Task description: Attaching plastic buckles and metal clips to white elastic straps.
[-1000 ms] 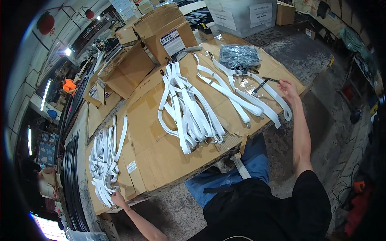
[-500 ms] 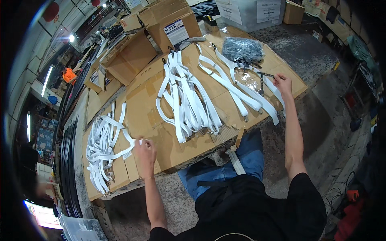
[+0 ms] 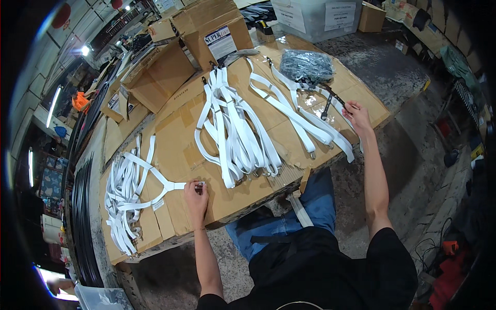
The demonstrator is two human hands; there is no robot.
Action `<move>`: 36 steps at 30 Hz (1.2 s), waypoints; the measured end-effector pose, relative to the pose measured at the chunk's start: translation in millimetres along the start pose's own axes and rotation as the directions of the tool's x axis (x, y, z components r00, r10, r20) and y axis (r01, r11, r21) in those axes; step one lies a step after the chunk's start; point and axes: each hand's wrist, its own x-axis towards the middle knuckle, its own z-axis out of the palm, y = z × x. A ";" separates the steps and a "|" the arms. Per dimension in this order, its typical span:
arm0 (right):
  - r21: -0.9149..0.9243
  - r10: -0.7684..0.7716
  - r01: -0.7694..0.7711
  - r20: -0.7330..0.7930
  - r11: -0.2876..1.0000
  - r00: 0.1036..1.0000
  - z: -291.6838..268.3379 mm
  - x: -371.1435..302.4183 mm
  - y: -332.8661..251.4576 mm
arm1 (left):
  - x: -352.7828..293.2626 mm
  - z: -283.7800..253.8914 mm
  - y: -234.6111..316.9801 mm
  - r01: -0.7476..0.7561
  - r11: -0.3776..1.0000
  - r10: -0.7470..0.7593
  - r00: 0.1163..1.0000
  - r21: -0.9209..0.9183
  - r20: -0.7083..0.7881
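My left hand (image 3: 196,200) pinches the single end of a pair of white Y-shaped suspenders (image 3: 164,187), whose two longer straps run back into a tangled pile of white suspenders (image 3: 123,199) on the left. In my right hand (image 3: 358,117) is the end of a thin black piece (image 3: 336,96), perhaps a linked strip of clips; its exact kind is hard to make out. Close to it lie several white suspenders (image 3: 294,113) with metal clips and a clear plastic bag of dark parts (image 3: 306,65). A bundle of white suspenders (image 3: 230,126) is spread between my hands.
Flattened cardboard (image 3: 178,129) covers the table. Open cardboard boxes (image 3: 160,75) stand along the far side, with a translucent plastic bin (image 3: 316,19) behind. Long black strips (image 3: 87,222) hang at the left. The near table edge (image 3: 248,209) is by my lap.
My left hand has moved right, drawing the suspenders' end out from the pile so the Y lies straighter. My right hand has shifted a little left and down with the black piece.
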 end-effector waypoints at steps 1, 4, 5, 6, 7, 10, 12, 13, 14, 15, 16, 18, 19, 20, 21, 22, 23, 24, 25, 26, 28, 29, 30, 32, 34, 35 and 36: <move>0.047 0.033 -0.034 0.032 0.998 0.999 2.4 -2.8 0.0 | -0.5 0.6 -4.9 0.000 1.000 0.000 1.000 -0.003 0.002; -0.011 0.011 -0.011 0.025 1.000 1.000 3.6 -5.9 3.7 | 0.7 0.5 1.1 -0.029 0.998 0.029 1.000 0.060 0.000; -0.110 -0.043 0.043 0.004 0.993 0.999 7.8 -6.8 5.1 | 1.0 0.0 0.9 -0.032 0.998 0.033 0.999 0.052 -0.005; -0.111 -0.041 0.041 0.004 0.993 0.999 10.5 -7.7 5.0 | 1.3 0.0 0.4 -0.035 0.998 0.036 0.999 0.044 -0.010; -0.351 -0.139 0.133 0.009 0.927 0.990 12.5 -8.7 4.2 | 1.4 0.4 -0.1 -0.034 0.998 0.034 0.999 0.044 -0.009; -0.675 -0.238 0.228 0.080 0.702 0.968 10.6 -3.4 7.2 | 2.5 1.4 0.3 -0.009 0.998 0.008 1.000 0.057 0.006; -0.767 -0.235 0.240 0.119 0.594 0.965 11.8 -0.5 6.8 | 3.1 1.3 1.5 -0.023 0.998 0.023 1.000 0.059 -0.001; -0.732 -0.232 0.257 0.138 0.631 0.963 13.2 1.1 7.2 | 3.4 1.9 1.1 -0.025 0.998 0.025 1.000 0.059 0.004; -0.692 -0.228 0.276 0.163 0.667 0.960 19.2 0.1 6.2 | 3.1 1.6 0.9 -0.019 0.998 0.019 1.000 0.056 -0.004; -0.691 -0.226 0.275 0.164 0.668 0.960 23.6 -2.6 4.6 | 2.8 1.0 1.0 -0.013 0.998 0.014 1.000 0.054 -0.013; -0.548 -0.167 0.249 0.197 0.799 0.966 27.0 -5.9 2.0 | 2.0 -0.5 1.6 -0.012 0.998 0.013 1.000 0.056 -0.014; -0.388 -0.113 0.204 0.244 0.899 0.963 37.8 -15.3 -8.5 | 1.9 -6.5 13.8 0.028 0.998 -0.030 0.999 0.049 0.032; -0.329 -0.107 0.189 0.251 0.925 0.962 42.4 -20.7 -14.1 | 1.9 -8.6 19.6 0.031 0.998 -0.032 0.999 0.050 0.029; -0.267 -0.100 0.172 0.265 0.948 0.959 49.4 -27.7 -20.3 | 0.0 -13.4 25.9 -0.048 0.997 0.055 0.991 0.065 -0.119; -0.267 -0.100 0.174 0.268 0.948 0.958 54.9 -34.9 -27.6 | 1.6 -15.8 33.1 -0.129 0.988 0.148 0.955 0.088 -0.258; -0.253 -0.092 0.167 0.282 0.953 0.955 60.3 -43.0 -35.4 | 2.3 -17.5 42.8 -0.127 0.988 0.146 0.954 0.089 -0.263; -0.237 -0.090 0.164 0.292 0.958 0.952 67.9 -52.1 -44.4 | 7.0 -18.6 55.5 -0.134 0.991 0.136 0.933 0.028 -0.333; -0.239 -0.090 0.164 0.293 0.957 0.952 76.3 -64.4 -53.6 | 9.1 -19.8 72.5 -0.140 0.990 0.116 0.911 -0.033 -0.396; -0.274 -0.126 0.222 0.328 0.936 0.936 86.8 -78.8 -62.5 | 13.6 -22.8 101.1 -0.184 0.971 0.118 0.924 -0.151 -0.365; -0.307 -0.157 0.280 0.369 0.910 0.916 96.0 -91.9 -68.3 | 20.2 -24.2 136.6 -0.218 0.938 0.120 0.934 -0.268 -0.338; -0.300 -0.155 0.310 0.444 0.902 0.882 111.3 -115.0 -73.0 | 30.9 -25.5 205.0 -0.279 0.879 0.193 0.950 -0.387 -0.247; -0.288 -0.163 0.339 0.497 0.895 0.853 117.8 -127.7 -75.6 | 38.3 -23.4 231.9 -0.331 0.810 0.267 0.943 -0.484 -0.198; -0.290 -0.152 0.336 0.512 0.896 0.846 126.8 -141.6 -77.9 | 46.2 -22.7 252.8 -0.414 0.749 0.373 0.909 -0.518 -0.187; -0.304 -0.081 0.297 0.562 0.905 0.823 142.5 -169.5 -81.2 | 55.1 -15.7 277.6 -0.445 0.717 0.474 0.876 -0.536 -0.092; -0.269 -0.019 0.226 0.605 0.936 0.796 152.9 -190.4 -84.6 | 59.4 -11.3 290.9 -0.369 0.621 0.537 0.843 -0.691 0.032; -0.254 -0.006 0.205 0.614 0.945 0.789 154.7 -197.0 -85.0 | 60.2 -6.7 292.4 -0.314 0.568 0.567 0.820 -0.761 0.085; -0.252 -0.005 0.201 0.611 0.947 0.791 155.3 -202.8 -86.7 | 58.6 -5.7 291.3 -0.311 0.570 0.567 0.819 -0.760 0.090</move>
